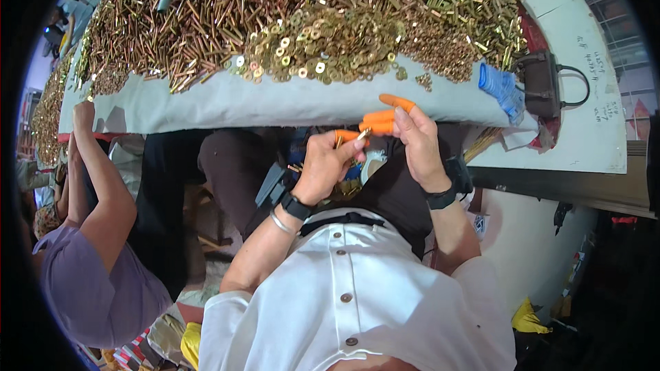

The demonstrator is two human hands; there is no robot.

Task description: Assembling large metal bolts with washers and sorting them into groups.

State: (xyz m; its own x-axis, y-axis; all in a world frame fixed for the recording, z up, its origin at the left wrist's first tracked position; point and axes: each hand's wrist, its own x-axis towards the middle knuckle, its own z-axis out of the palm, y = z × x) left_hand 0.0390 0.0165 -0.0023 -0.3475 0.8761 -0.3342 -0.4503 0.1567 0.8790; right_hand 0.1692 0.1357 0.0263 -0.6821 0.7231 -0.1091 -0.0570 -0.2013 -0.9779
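My left hand point(325, 163) is closed in a pinch around a small brass-coloured metal piece point(364, 135), which looks like a short bolt or sleeve; its far end is partly hidden. My right hand point(418, 144) is close beside it, the stretched fingers pointing left and one raised above the others. Orange finger covers point(380, 122) are on fingers of both hands. Whether the right fingertips touch the metal piece is hard to tell. Both hands are over my lap, just off the near edge of the cloth-covered table point(275, 106).
Heaped on the table are gold-coloured metal tubes point(206, 17), flat washers point(323, 41) and smaller nut-like parts point(440, 51). A blue glove-like bundle point(500, 89) and a dark handbag point(540, 82) are at the right. On the left, another person's arm point(103, 172) reaches the table edge.
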